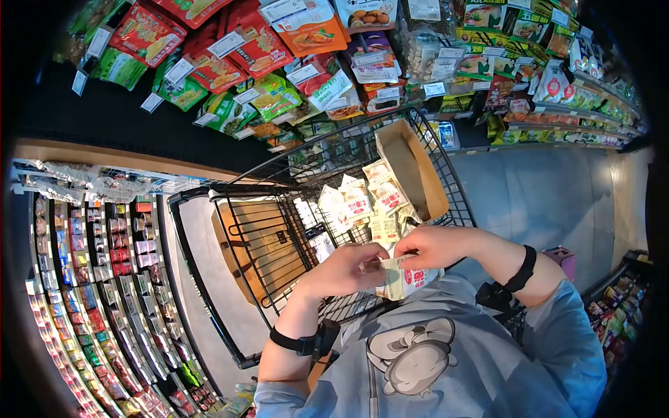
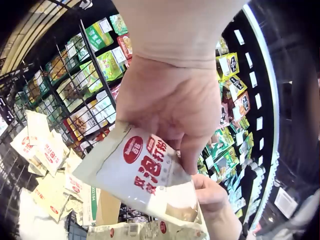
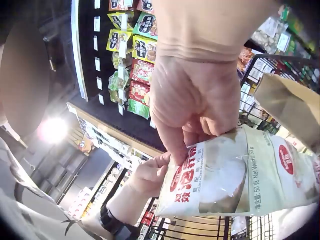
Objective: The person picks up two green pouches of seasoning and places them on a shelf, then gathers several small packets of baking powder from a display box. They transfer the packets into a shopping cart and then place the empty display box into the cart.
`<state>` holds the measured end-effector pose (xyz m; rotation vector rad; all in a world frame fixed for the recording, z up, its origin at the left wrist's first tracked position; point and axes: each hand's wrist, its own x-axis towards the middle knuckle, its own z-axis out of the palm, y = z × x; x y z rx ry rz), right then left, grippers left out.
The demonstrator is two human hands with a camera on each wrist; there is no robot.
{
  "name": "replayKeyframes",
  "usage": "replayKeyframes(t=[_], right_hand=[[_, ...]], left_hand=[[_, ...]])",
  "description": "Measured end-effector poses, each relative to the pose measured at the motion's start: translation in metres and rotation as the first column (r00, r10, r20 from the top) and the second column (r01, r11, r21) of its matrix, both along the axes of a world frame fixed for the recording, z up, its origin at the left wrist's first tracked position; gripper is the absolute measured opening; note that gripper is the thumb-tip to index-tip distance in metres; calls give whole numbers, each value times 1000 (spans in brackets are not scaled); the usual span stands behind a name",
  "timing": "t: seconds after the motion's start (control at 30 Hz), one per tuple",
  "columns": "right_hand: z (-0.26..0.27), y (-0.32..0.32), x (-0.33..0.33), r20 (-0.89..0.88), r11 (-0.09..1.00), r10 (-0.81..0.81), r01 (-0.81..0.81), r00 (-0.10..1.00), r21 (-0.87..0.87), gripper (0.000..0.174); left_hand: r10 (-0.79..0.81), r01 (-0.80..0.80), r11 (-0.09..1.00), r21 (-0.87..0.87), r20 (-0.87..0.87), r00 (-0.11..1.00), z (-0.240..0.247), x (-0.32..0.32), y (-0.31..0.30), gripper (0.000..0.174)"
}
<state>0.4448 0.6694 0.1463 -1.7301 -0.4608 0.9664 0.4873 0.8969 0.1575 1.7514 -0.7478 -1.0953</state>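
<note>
We see a small white plastic packet with red lettering held just below the centre of the head view, in front of a grey shirt with a cartoon print. The left hand has a narrow grip on the packet's edge at the left, and the right hand pinches its upper edge close beside. In the right wrist view we find another white packet with a red oval directly beside the held one; whether the two are joined, we cannot tell.

Just beyond the hands stands a black wire shopping cart. Inside it we see a heap of similar white packets, beside an open brown cardboard box tilted at the cart's upper right. A flat-sided brown carton shows through the wire bars left of centre.

Rows of bright red, orange and green food bags hang along the top of the frame, and tall shelves of small packaged goods fill the lower left. We see black straps on both forearms.
</note>
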Motion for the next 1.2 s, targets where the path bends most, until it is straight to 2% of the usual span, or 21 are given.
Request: replayKeyframes(t=[0.03, 0.07, 0.17, 0.23, 0.3, 0.37, 0.43, 0.47, 0.5, 0.53, 0.57, 0.63, 0.67, 0.7, 0.77, 0.87, 1.0, 1.07, 1.1, 1.17, 1.2], right_hand=[[-1, 0, -1, 19, 1000, -7, 6, 1000, 10, 22], [-2, 0, -1, 37, 1000, -15, 14, 999, 20, 22], [0, 1, -2, 41, 1000, -19, 19, 999, -5, 22], [3, 3, -4, 56, 1000, -15, 17, 998, -23, 21], [3, 4, -5, 72, 999, -10, 13, 997, -40, 20], [2, 5, -7, 83, 999, -51, 50, 995, 17, 21], [1, 7, -10, 126, 996, -74, 68, 989, 50, 21], [1, 8, -11, 164, 993, -98, 85, 982, 85, 22], [-1, 10, -13, 165, 993, -97, 84, 982, 84, 22], [-4, 13, -15, 262, 981, -153, 116, 953, 153, 22], [-5, 14, -16, 352, 964, -214, 140, 911, 224, 22], [-1, 18, -18, 350, 950, -259, 173, 900, 259, 21], [1, 19, -18, 345, 933, -304, 205, 888, 295, 20], [0, 19, -17, 345, 934, -303, 204, 888, 294, 20], [-3, 20, -16, 493, 930, -334, 198, 803, 309, 15], [-2, 21, -14, 572, 932, -355, 227, 740, 283, 9], [-9, 20, -13, 563, 935, -346, 224, 750, 276, 15], [-10, 16, -9, 422, 976, -212, 171, 881, 134, 28], [-9, 15, -7, 421, 976, -212, 170, 882, 135, 28], [-7, 15, -2, 119, 995, -73, 80, 990, -52, 36], [-7, 16, 0, 117, 995, -74, 81, 990, -52, 36]], left_hand=[[-1, 3, 998, -69, 37, 999, -3, -2, -2, 15], [1, 1, 998, -67, 38, 999, -5, -4, -4, 15], [0, -1, 1000, -27, -43, 999, -6, -5, -6, 13], [-126, 125, 992, 34, 25, 992, -5, -3, -7, 14], [-109, 108, 993, 53, 29, 994, -4, -6, -8, 16], [-90, 88, 994, 72, 33, 995, -3, -11, -8, 17], [53, -48, 998, 50, -104, 993, -1, -17, -7, 18], [53, -48, 998, 49, -104, 993, 0, -18, -6, 18], [124, -119, 992, 37, -224, 967, 1, -19, -5, 17], [190, -190, 981, 34, -341, 921, 2, -21, -5, 17], [191, -191, 981, 34, -341, 921, 0, -22, -4, 17], [271, -313, 949, -30, -429, 862, -7, -25, -2, 16], [271, -314, 949, -30, -430, 861, -10, -25, -2, 16], [288, -339, 940, -44, -436, 853, -13, -24, -2, 15], [306, -367, 929, -57, -443, 843, -19, -24, -1, 15], [334, -418, 903, -96, -454, 826, -21, -22, 0, 13], [275, -313, 950, -7, -458, 845, -19, -11, 8, 13], [237, -261, 965, 11, -461, 855, -18, -7, 9, 13], [179, -179, 983, 35, -380, 908, -13, -6, 7, 15], [10, 2, 998, 55, -220, 975, -13, -4, 4, 25], [10, 3, 998, 56, -221, 975, -13, -3, 1, 25]])
